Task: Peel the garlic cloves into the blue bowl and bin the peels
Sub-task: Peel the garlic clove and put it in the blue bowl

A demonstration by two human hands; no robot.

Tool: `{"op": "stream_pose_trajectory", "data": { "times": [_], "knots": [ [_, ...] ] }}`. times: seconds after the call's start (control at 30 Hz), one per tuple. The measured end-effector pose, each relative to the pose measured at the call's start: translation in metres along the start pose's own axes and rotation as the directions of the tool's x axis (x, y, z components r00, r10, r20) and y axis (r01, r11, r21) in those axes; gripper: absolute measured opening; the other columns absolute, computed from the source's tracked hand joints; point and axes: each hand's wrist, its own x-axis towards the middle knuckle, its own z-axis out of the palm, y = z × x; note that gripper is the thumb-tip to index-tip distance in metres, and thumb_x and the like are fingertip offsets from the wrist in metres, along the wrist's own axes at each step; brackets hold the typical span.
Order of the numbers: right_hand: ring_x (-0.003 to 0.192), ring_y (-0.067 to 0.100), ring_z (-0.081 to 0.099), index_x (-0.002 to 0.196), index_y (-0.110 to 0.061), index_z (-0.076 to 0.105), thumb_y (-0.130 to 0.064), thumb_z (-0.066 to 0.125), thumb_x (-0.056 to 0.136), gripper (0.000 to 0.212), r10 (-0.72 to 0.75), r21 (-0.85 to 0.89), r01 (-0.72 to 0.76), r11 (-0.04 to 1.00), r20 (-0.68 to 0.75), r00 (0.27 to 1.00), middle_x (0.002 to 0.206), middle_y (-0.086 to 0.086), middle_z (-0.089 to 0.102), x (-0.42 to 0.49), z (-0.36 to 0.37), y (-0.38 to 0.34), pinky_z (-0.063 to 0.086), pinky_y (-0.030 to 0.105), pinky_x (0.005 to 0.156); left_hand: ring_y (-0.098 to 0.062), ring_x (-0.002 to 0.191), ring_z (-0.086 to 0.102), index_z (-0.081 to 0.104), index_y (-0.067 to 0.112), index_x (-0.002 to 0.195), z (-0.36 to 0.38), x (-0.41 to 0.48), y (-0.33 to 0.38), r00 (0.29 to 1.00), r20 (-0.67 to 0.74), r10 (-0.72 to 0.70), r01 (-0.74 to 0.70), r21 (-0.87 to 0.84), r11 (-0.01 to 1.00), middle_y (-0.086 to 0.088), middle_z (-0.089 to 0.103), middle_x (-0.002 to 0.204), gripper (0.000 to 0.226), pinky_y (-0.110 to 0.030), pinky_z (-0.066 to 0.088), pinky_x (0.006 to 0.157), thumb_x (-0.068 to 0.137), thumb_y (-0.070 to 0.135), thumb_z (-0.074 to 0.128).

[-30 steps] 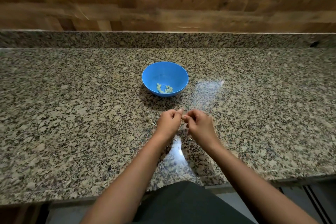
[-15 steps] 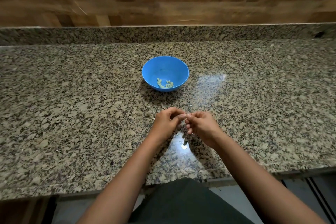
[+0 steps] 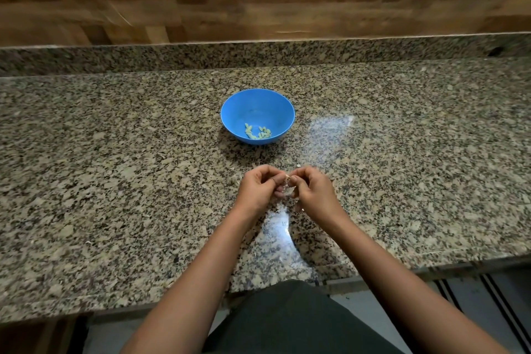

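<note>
Both hands meet above the speckled brown-and-black granite countertop (image 3: 115, 181), close to its near edge: the left hand (image 3: 258, 190) and the right hand (image 3: 313, 192) are curled with fingertips pinched together on one small, pale garlic clove (image 3: 286, 180), of which only a sliver shows between them. Each hand's grip is narrow and closed on that clove, thumb against forefinger. Judging by its size, the clove should be very light and firm, with a dry papery skin that tears easily and clings; once bare it may turn slightly slick, so a fingertip pinch at the two ends, with a nail working the skin loose at the tip, seems the sensible hold. Its long axis appears to run roughly left to right between the two hands, though too little is visible to say which end is the pointed one. Well beyond the hands sits the round blue plastic bowl (image 3: 238, 112), upright, with a small cluster of pale greenish peeled cloves (image 3: 257, 133) at its bottom (perhaps a dozen, hard to count). A few pale peel flecks (image 3: 234, 179) lie on the stone near the hands. No bin is in view.
</note>
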Motion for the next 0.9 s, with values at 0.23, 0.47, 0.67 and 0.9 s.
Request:
{"op": "stream_pose_trajectory", "data": {
  "times": [0.23,0.47,0.67,0.9],
  "knots": [
    [0.069,0.003,0.045,0.092,-0.011,0.056,-0.021,0.051,0.094,0.012,-0.152,-0.224,0.153,0.963,0.019,0.988,0.084,0.000,0.054,0.000,-0.001,0.001,0.035,0.014,0.058,-0.007,0.058,0.055,0.063,0.004,0.083,-0.004,0.001,0.002,1.000,0.025,-0.016,0.018,-0.050,0.999,-0.010,0.060,0.074,0.010,-0.017,0.051,0.053,0.089,-0.001,0.057],
    [0.061,0.015,0.052,0.087,-0.011,0.059,-0.024,0.059,0.090,0.014,0.001,0.063,-0.003,0.998,0.041,0.999,0.073,0.005,0.060,0.001,0.000,-0.006,0.043,0.030,0.051,-0.009,0.056,0.059,0.066,0.000,0.086,-0.010,0.003,0.008,0.991,0.075,-0.109,0.126,-0.273,0.954,-0.006,0.066,0.067,0.007,-0.016,0.053,0.056,0.085,-0.003,0.059],
    [0.063,0.015,0.049,0.086,-0.011,0.056,-0.021,0.056,0.092,0.012,-0.005,0.035,0.003,0.999,0.059,0.998,0.074,0.004,0.057,0.001,0.003,-0.013,0.043,0.027,0.054,-0.013,0.059,0.065,0.063,-0.008,0.091,-0.014,0.002,0.016,0.977,0.082,-0.197,0.213,-0.414,0.885,-0.011,0.069,0.073,0.009,-0.018,0.056,0.058,0.085,-0.008,0.057],
    [0.065,0.017,0.064,0.095,-0.011,0.059,-0.006,0.053,0.093,0.008,0.065,-0.015,-0.064,0.998,0.010,0.998,0.086,0.006,0.063,0.009,-0.006,-0.009,0.049,0.019,0.045,-0.014,0.061,0.066,0.063,-0.006,0.099,-0.023,0.000,0.014,0.970,0.076,-0.230,0.242,-0.372,0.896,-0.013,0.068,0.079,0.016,-0.020,0.057,0.060,0.084,-0.010,0.057]
  ]
}}
